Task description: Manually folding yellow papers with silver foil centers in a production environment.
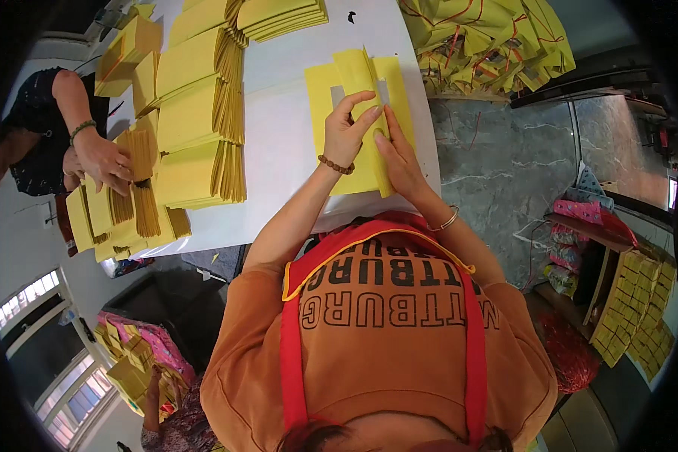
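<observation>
Yellow paper sheets (pixel 363 172) lie in front of me on the white table, with a raised fold running lengthwise down their middle. My left hand (pixel 342 138), wearing a beaded bracelet, presses the left side of the fold, its thumb and forefinger closed against the paper. On the other side, my right hand (pixel 401 157) has its fingers stretched along the fold, and its thumb appears to pinch the paper against them. Pale grey patches show on the sheets beside both hands. The fingers' undersides are hidden.
Stacks of folded yellow paper (pixel 196 109) fill the table's left side, where a co-worker's hands (pixel 107 160) handle more. Beyond the right table edge lies a heap of yellow pieces with red strings (pixel 490 45). A small black thing (pixel 351 16) rests at the far end. Another person (pixel 184 426) is at lower left.
</observation>
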A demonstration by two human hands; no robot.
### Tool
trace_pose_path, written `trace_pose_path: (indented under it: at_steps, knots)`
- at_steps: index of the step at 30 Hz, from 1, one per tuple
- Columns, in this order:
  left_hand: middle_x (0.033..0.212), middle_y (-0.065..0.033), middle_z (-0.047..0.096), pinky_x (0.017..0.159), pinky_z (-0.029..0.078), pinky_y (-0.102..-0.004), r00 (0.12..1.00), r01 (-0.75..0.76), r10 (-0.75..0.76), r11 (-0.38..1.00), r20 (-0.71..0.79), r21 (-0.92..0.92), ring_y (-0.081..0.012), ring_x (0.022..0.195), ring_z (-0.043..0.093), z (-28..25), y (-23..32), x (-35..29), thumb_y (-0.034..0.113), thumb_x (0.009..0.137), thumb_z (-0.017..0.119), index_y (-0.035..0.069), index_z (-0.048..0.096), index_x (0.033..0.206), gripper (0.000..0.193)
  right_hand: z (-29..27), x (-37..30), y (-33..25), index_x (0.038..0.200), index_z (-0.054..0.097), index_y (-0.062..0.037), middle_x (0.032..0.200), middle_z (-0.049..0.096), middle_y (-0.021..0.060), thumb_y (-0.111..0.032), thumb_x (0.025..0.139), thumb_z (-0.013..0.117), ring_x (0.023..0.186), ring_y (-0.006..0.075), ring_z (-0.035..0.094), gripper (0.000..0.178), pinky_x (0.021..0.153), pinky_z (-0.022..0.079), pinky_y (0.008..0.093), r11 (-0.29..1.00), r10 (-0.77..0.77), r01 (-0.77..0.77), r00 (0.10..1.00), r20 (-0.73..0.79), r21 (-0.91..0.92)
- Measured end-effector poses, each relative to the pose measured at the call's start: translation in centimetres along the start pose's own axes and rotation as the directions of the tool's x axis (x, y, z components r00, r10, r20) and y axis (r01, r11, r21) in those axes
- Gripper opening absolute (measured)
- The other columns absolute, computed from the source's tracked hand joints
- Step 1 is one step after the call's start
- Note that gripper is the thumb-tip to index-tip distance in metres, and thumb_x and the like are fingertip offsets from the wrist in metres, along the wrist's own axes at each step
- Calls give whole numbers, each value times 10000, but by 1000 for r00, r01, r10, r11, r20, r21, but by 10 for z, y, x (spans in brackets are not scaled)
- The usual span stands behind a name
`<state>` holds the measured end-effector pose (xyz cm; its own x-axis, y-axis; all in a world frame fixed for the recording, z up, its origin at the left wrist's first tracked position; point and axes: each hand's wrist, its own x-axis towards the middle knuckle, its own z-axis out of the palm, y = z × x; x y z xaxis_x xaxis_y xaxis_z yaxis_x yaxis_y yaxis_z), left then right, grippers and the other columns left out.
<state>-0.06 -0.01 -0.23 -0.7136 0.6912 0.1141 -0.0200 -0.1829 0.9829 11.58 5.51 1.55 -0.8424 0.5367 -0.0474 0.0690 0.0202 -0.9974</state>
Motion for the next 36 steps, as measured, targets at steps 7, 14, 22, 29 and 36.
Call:
trace_pose_path:
  at_steps: [7,14,22,29,36]
  knots:
    - [720,57,536,468,278,-179,999,39,-39,999,-13,36,-2,543,357,-2,-1,0,143,826,654,61,627,1005,198,1,-1,-2,1397,153,72,1449,223,198,-280,944,389,1355,254,198,620,1087,164,313,996,0,4,999,-44,90]
    - [618,77,409,440,245,-190,998,57,-57,998,-29,-15,-7,510,325,-5,0,-1,98,854,576,75,542,881,48,2,0,-15,1406,171,37,1429,264,178,-195,934,427,1340,244,225,585,1080,185,314,988,41,-11,981,-189,155]
    - [609,77,375,431,243,-196,995,95,-96,994,-28,-62,-9,514,316,-6,1,-2,91,860,548,84,510,883,45,-2,-2,-43,1422,168,-10,1417,292,140,-190,945,433,1320,215,265,574,1073,212,321,988,-17,35,992,-121,149]
    - [660,34,435,447,326,-193,994,99,-103,990,40,96,-27,543,391,-2,13,-3,130,883,542,75,481,1119,250,-1,8,-15,1403,211,27,1282,422,143,-327,940,453,1181,177,405,631,977,319,249,959,241,-219,964,-113,183]
    - [874,-60,566,552,487,-200,992,124,-110,952,65,-281,-76,626,546,-2,6,1,187,954,437,64,248,1327,436,-5,16,-13,1305,391,4,1089,547,76,-313,935,469,1030,132,493,493,902,375,236,886,285,-238,956,-63,399]
